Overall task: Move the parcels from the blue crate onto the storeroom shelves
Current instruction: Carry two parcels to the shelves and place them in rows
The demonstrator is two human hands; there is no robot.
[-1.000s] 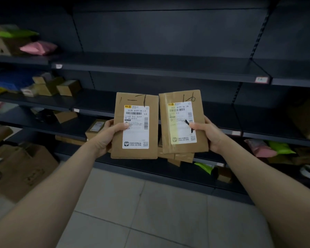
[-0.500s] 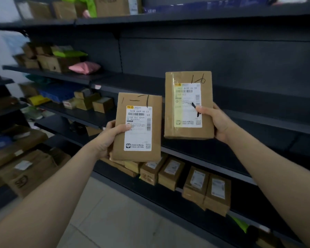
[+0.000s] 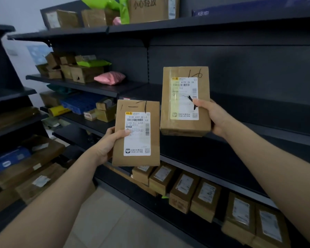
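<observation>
Two brown cardboard parcels with white shipping labels are held up in front of dark metal storeroom shelves (image 3: 258, 129). My left hand (image 3: 109, 144) grips the lower parcel (image 3: 138, 158) by its left edge, thumb on the label. My right hand (image 3: 212, 116) grips the higher parcel (image 3: 184, 126) by its right edge, thumb on its label. The right parcel is level with a bare stretch of shelf behind it. The blue crate is out of view.
A row of small labelled boxes (image 3: 191, 192) fills the shelf below. To the left, shelves carry brown boxes, a pink bag (image 3: 109, 77) and green bags (image 3: 93, 63). Large cartons (image 3: 34, 178) lie at the left. Pale floor tiles (image 3: 118, 222) are underfoot.
The view has tilted up and left, revealing higher shelves. My right hand has raised its parcel above the left one; both hands keep their hold.
</observation>
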